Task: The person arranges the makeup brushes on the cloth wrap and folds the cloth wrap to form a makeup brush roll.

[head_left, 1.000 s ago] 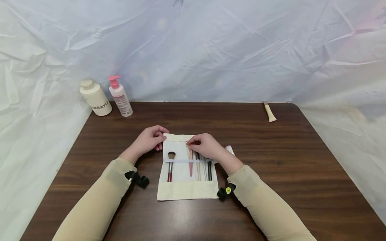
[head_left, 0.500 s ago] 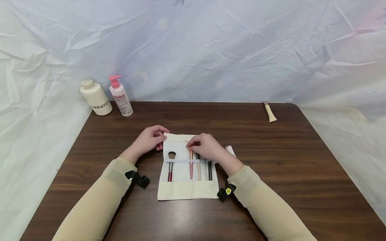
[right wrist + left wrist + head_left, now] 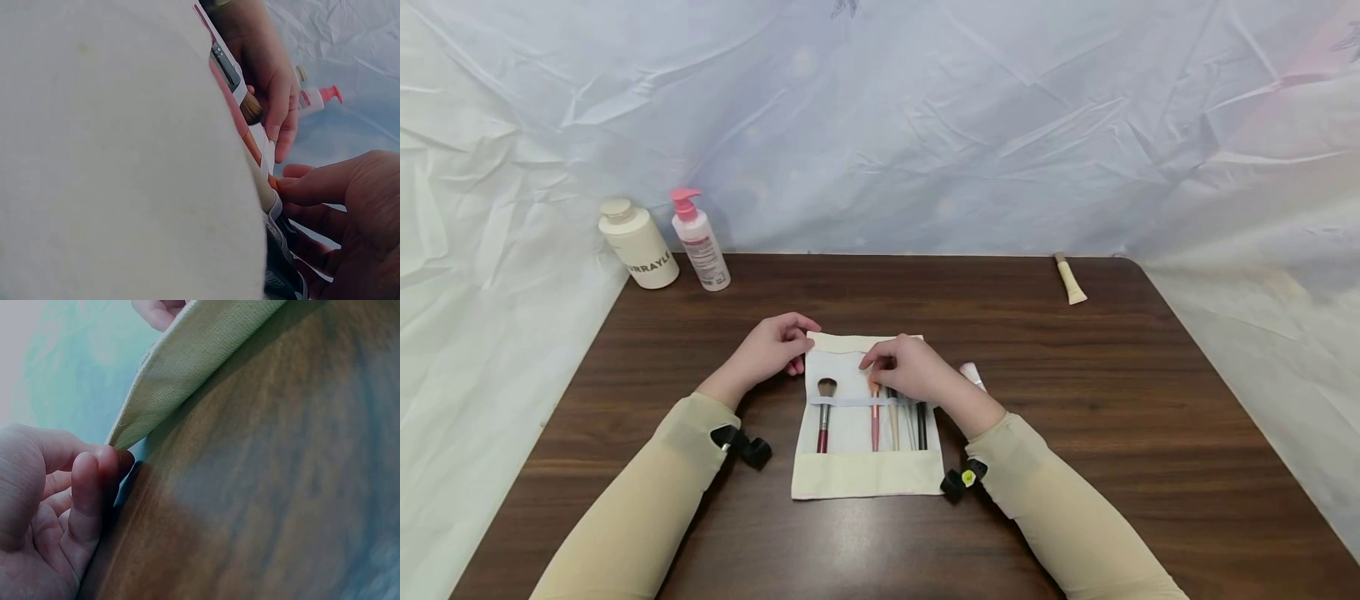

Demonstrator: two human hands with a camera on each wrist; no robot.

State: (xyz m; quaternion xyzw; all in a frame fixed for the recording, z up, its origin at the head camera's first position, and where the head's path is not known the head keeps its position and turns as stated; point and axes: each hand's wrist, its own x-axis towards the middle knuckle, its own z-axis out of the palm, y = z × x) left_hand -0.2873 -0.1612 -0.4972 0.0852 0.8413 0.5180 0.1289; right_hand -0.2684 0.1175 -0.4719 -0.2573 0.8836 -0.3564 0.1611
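A cream fabric makeup brush roll [image 3: 867, 477] lies unfolded on the table, with a white elastic band across it. My left hand [image 3: 771, 343] pinches its far left corner; the left wrist view shows the cloth edge [image 3: 181, 381] between thumb and finger. My right hand [image 3: 913, 367] is over the upper right part, its thumb touching the copper upper end of a pink-handled makeup brush [image 3: 875, 429] and its index finger raised off it. That brush runs under the band down to the bottom pocket. A red-handled brush [image 3: 823, 417] sits to its left; beige [image 3: 894, 429] and black [image 3: 922, 432] handles to its right.
At the back left of the brown table [image 3: 1150, 433] stand a cream bottle [image 3: 640, 246] and a pink pump bottle [image 3: 702, 248]. A small cream tube [image 3: 1070, 281] lies at the back right. A pale pink-tipped item [image 3: 972, 372] shows beyond my right wrist.
The pink-handled brush has slid down toward me until its lower end meets the pocket edge. My right index finger has lifted from its upper end. The left hand has stayed in place.
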